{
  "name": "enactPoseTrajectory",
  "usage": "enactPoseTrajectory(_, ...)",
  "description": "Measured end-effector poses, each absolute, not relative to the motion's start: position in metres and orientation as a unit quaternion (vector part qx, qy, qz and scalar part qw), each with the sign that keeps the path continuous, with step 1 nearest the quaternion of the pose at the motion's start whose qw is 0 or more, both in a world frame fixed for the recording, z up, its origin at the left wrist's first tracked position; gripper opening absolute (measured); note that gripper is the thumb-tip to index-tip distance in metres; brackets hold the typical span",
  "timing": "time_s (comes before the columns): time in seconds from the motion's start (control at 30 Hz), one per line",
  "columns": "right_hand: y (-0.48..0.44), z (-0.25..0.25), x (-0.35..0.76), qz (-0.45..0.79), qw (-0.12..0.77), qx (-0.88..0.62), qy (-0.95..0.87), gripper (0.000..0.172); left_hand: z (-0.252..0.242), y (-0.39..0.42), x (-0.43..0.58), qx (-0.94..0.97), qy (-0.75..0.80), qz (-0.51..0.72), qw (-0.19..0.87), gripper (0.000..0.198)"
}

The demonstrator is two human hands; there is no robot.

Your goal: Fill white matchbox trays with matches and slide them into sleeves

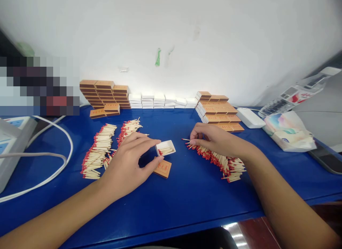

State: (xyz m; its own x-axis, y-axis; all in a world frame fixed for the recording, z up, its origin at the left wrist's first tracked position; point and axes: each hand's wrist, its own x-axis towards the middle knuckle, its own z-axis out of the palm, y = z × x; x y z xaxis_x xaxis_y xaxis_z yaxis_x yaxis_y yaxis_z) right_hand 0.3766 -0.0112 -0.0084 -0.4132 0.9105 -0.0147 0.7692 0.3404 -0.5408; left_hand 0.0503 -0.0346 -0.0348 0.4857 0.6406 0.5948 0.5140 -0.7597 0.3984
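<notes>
A white matchbox tray (171, 152) with some red-tipped matches (166, 151) inside is held by its left end between the thumb and forefinger of my left hand (128, 159). Just below the tray lies an orange matchbox sleeve (163, 169), partly behind my left thumb. My right hand (211, 136) is closed in a pinch at the top of the right match pile (217, 161); a single match (185, 139) pokes out left of its fingertips. Two more match piles, the outer one (97, 149) and the inner one (130, 127), lie beyond and left of my left hand.
Orange matchboxes (104, 93) are stacked back left, white trays (159, 101) line the wall, and more matchboxes (217, 108) stand back right. A white device (250, 117), a tissue pack (290, 131) and a plastic bottle (296, 93) sit at right. White cables (70, 142) loop at left.
</notes>
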Motion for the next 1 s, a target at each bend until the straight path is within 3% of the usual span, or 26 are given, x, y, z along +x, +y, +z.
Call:
enactPoseTrajectory(0.17,-0.005,-0.016,0.369,0.174,0.219,-0.531,-0.800,0.030,-0.033,-0.035,0.051,0.860,0.334,0.376,0.085,0.025)
enactPoseTrajectory(1.0,0.003,-0.027,0.373,0.149,0.200,-0.510,-0.823,0.019,-0.034,-0.035,0.052,0.859,0.333,0.378,0.088,0.024)
